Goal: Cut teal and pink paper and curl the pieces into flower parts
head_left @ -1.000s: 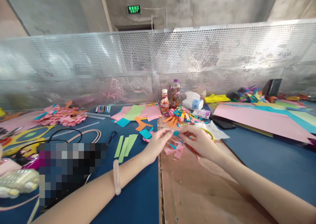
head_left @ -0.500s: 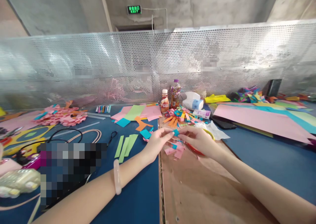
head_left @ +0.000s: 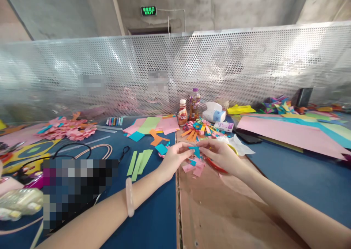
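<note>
Between my two hands is a small piece of blue paper (head_left: 196,151), pinched by the fingertips from both sides. My left hand (head_left: 175,159) is closed on its left edge, and my right hand (head_left: 219,155) is closed on its right edge. Below them, pink paper scraps (head_left: 197,169) lie on the wooden board with a small blue scrap (head_left: 193,162) among them. Partly hidden by my right hand is a pair of scissors with a red and yellow handle (head_left: 233,149). Several green paper strips (head_left: 142,161) lie left of my left hand.
Behind my hands stand a white-capped bottle (head_left: 182,113), a purple-capped bottle (head_left: 195,104) and a tissue pack (head_left: 215,113). Large pink sheets (head_left: 285,132) lie at right. A pile of pink paper flowers (head_left: 67,127) sits at left, near cables (head_left: 91,150). A perforated metal partition (head_left: 109,70) borders the back.
More of the blue paper shows between my fingers now, and it looks more opened out. Both hands stay in nearly the same place.
</note>
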`<action>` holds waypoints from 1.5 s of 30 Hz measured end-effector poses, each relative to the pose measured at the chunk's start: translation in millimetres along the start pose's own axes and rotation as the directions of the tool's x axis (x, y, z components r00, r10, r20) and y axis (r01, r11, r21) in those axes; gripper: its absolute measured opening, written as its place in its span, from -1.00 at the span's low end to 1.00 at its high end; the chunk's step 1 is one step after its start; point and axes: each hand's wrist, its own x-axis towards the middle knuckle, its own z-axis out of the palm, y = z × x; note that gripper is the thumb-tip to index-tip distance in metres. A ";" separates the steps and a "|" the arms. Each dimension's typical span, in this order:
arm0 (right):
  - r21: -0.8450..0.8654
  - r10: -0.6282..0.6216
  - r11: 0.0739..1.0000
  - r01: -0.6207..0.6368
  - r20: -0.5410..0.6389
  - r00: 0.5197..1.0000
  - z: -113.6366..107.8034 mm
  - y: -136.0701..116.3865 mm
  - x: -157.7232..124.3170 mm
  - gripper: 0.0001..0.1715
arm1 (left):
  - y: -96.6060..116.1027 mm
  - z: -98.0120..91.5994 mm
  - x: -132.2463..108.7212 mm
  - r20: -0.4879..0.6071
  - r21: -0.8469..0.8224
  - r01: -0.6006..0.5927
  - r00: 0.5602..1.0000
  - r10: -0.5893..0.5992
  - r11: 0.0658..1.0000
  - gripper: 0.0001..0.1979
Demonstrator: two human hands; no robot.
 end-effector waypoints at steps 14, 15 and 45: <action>-0.037 -0.008 0.999 0.008 -0.005 1.000 0.5 -0.3 0.4 -0.75 | -1.9 -0.4 -0.6 -0.005 0.067 -0.030 1.000 0.031 0.997 -0.75; -0.066 -0.012 0.998 0.011 -0.011 1.000 0.9 -0.2 0.3 -0.76 | -1.7 -0.2 -0.6 -0.007 0.066 -0.027 1.000 0.028 0.997 -0.75; -0.785 -0.564 0.483 0.388 0.060 0.824 14.0 2.0 -7.7 -0.79 | -7.7 3.7 -0.5 -0.018 -0.215 0.116 0.992 -0.123 0.970 -0.81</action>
